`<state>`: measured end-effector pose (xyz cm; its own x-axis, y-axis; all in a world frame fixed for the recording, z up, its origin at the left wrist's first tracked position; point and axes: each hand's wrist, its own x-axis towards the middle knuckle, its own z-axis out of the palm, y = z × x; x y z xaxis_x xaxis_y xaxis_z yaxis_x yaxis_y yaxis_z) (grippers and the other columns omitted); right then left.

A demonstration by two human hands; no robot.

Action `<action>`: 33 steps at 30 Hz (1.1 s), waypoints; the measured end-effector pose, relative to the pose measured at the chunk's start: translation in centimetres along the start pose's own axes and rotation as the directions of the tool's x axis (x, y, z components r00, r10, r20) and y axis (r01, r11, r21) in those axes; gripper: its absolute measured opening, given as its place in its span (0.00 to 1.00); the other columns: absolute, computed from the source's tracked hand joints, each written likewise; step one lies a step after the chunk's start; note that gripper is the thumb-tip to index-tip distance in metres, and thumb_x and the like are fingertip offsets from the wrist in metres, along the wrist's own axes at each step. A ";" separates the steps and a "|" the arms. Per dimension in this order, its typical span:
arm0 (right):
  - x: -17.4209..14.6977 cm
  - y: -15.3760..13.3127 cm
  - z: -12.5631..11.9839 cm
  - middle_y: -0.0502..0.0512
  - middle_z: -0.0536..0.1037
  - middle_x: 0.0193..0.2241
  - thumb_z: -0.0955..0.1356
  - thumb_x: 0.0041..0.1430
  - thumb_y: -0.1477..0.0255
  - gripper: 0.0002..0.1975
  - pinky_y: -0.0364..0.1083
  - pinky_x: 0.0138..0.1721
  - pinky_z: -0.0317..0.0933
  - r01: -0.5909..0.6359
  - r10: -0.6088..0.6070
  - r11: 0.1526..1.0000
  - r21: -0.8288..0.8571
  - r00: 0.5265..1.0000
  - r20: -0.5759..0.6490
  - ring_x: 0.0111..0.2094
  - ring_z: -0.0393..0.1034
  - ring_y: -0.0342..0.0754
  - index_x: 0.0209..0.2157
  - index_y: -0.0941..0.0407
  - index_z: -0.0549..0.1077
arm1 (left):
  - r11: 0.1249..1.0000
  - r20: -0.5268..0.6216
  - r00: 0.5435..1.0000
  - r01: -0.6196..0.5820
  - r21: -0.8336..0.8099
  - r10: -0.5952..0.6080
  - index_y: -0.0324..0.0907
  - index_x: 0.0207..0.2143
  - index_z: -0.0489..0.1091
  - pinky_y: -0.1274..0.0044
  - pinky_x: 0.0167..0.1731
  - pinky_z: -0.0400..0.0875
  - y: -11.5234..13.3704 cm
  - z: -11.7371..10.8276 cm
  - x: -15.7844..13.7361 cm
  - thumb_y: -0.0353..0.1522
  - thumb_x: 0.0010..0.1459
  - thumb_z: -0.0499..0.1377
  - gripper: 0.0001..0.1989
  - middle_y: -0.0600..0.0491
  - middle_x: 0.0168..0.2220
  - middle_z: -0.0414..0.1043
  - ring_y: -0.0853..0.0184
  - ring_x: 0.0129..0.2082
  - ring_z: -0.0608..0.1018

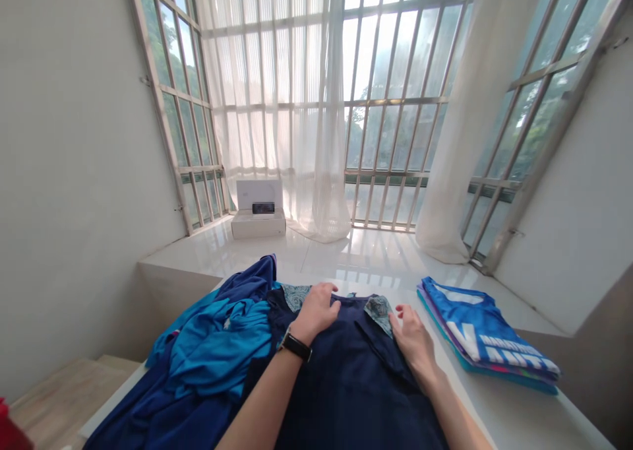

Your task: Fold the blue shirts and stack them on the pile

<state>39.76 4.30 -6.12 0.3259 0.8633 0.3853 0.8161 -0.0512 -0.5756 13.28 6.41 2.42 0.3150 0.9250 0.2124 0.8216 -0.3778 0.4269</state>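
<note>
A dark navy garment lies spread out before me, its neckline at the far end and a grey-green paisley patch at each shoulder. Over the left shoulder of the garment is my left hand, fingers bent and apart from the thumb, with a black-banded watch on the wrist. My right hand rests at the right edge, its fingertips beside the right paisley patch. Those fingers are loosely spread and hold nothing that I can see.
Crumpled blue and turquoise clothes are heaped on the left, against the navy garment. To the right sits a folded stack of shirts. An open white box stands near the barred window, where sheer curtains reach the white sill.
</note>
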 end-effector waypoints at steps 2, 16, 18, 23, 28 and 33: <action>-0.2 -0.7 -1.0 0.65 0.76 0.45 0.57 0.63 0.59 0.18 0.51 0.38 0.63 0.055 -0.055 0.998 -0.020 0.998 -0.014 0.43 0.73 0.58 0.43 0.54 0.68 | 0.989 0.015 0.994 0.103 0.110 -0.105 0.41 0.51 0.69 0.72 0.54 0.67 -2.6 -3.3 -0.7 0.34 0.63 0.54 0.15 0.44 0.51 0.75 0.58 0.53 0.76; -3.6 -4.1 -0.1 0.56 0.79 0.41 0.62 0.65 0.65 0.15 0.46 0.38 0.64 0.280 -0.254 0.958 -0.056 0.926 0.278 0.38 0.76 0.51 0.50 0.53 0.71 | 0.850 0.092 0.905 0.349 0.395 -0.414 0.37 0.57 0.63 0.64 0.44 0.72 -9.0 -4.6 -2.3 0.43 0.59 0.59 0.28 0.36 0.49 0.76 0.46 0.49 0.78; -3.6 -4.0 -0.2 0.57 0.79 0.41 0.62 0.65 0.65 0.15 0.46 0.38 0.64 0.286 -0.255 0.956 -0.066 0.920 0.297 0.38 0.76 0.51 0.50 0.53 0.71 | 0.860 0.082 0.921 0.321 0.397 -0.382 0.41 0.58 0.63 0.65 0.46 0.72 -8.6 -4.3 -2.3 0.36 0.59 0.59 0.25 0.39 0.50 0.75 0.48 0.51 0.77; -3.5 -3.9 -0.3 0.57 0.79 0.44 0.61 0.66 0.65 0.14 0.46 0.40 0.64 0.301 -0.265 0.952 -0.064 0.908 0.325 0.41 0.76 0.51 0.49 0.54 0.71 | 0.880 0.025 0.957 0.255 0.400 -0.288 0.46 0.59 0.62 0.72 0.48 0.70 -7.6 -4.0 -3.0 0.22 0.61 0.49 0.25 0.43 0.54 0.69 0.58 0.53 0.76; -3.4 -3.8 -0.3 0.56 0.78 0.45 0.61 0.66 0.65 0.12 0.46 0.41 0.64 0.313 -0.274 0.948 -0.061 0.898 0.345 0.43 0.75 0.51 0.46 0.53 0.72 | 0.860 0.020 0.940 0.304 0.410 -0.342 0.41 0.58 0.61 0.69 0.44 0.73 -7.6 -3.6 -3.2 0.26 0.60 0.54 0.23 0.40 0.50 0.71 0.55 0.46 0.79; -3.4 -3.9 -0.5 0.56 0.77 0.44 0.61 0.66 0.66 0.11 0.46 0.41 0.64 0.320 -0.278 0.945 -0.066 0.892 0.356 0.43 0.75 0.50 0.45 0.53 0.72 | 0.868 0.020 0.943 0.296 0.398 -0.331 0.44 0.58 0.62 0.68 0.44 0.73 -8.0 -3.5 -3.1 0.25 0.62 0.51 0.22 0.42 0.47 0.74 0.54 0.46 0.80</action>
<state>35.70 1.34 -4.86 -0.1059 0.9633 0.2466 0.9070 0.1953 -0.3732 4.05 6.47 1.43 0.0345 0.9985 0.0414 0.9957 -0.0379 0.0842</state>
